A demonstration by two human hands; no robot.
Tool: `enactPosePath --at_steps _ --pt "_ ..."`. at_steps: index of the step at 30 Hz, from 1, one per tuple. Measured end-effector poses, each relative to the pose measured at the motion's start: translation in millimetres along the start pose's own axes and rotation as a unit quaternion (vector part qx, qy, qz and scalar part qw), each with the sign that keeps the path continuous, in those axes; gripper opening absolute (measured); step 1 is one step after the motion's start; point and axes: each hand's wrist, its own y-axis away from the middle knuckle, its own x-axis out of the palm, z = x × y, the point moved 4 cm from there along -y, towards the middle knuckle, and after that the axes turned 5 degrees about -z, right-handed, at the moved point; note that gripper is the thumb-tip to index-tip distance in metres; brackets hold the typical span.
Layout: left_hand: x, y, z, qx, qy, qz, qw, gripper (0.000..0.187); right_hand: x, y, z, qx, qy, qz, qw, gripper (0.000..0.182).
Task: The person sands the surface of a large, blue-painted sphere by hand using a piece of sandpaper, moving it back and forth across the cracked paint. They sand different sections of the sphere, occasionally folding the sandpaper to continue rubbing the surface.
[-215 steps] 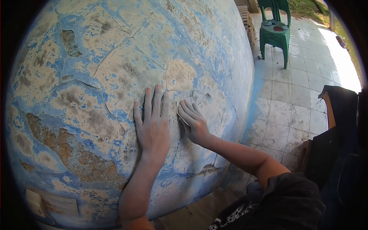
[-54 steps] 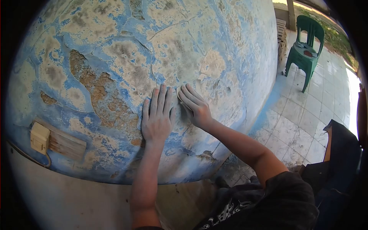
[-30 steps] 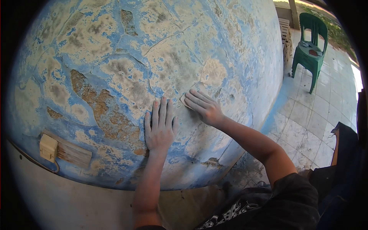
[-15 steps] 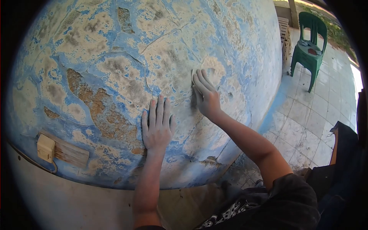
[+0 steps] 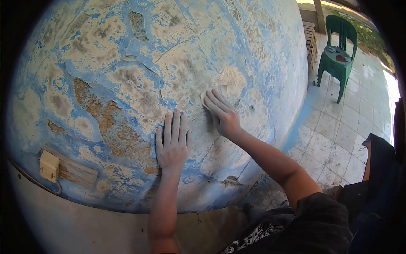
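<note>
My left hand (image 5: 172,144) lies flat against the peeling blue and white wall (image 5: 182,63), its fingers stretched upward and dusted pale. Beyond it to the right, my right hand (image 5: 222,113), also coated in dust, presses a piece of sandpaper (image 5: 204,100) to the wall. The sheet's pale edge shows left of the fingers and a grey corner pokes out above them; the rest is hidden under the hand. Cracks and worn paint surround both hands. A patch of exposed brown plaster (image 5: 112,127) lies left of my left hand.
A cream electrical socket box (image 5: 49,166) with a cable sits on a wooden board (image 5: 78,172) at lower left. A green plastic chair (image 5: 337,59) holding small items stands on the tiled floor (image 5: 327,131) to the right. Slatted wood (image 5: 310,42) stands behind the wall's edge.
My right hand has slid down and to the left across the wall with the sandpaper, and its fingers now tilt more leftward. My left hand stays in place on the wall.
</note>
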Motion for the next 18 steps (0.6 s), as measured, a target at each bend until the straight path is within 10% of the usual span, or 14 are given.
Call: enactPosePath --at_steps 3,9,15,18 --pt "-1 0 0 0.002 -0.012 -0.008 1.000 0.065 -11 -28 -37 0.207 0.038 -0.134 0.968 0.039" --pt "-2 -1 0 -0.001 -0.003 -0.002 1.000 0.067 1 14 16 -0.043 -0.031 0.094 0.994 0.050" --pt "-1 1 0 0.000 0.001 -0.001 1.000 0.067 14 0 17 0.113 -0.005 -0.071 0.991 0.052" --pt "-1 0 0 -0.005 0.003 -0.003 1.000 0.066 9 15 21 0.013 -0.034 0.013 0.999 0.048"
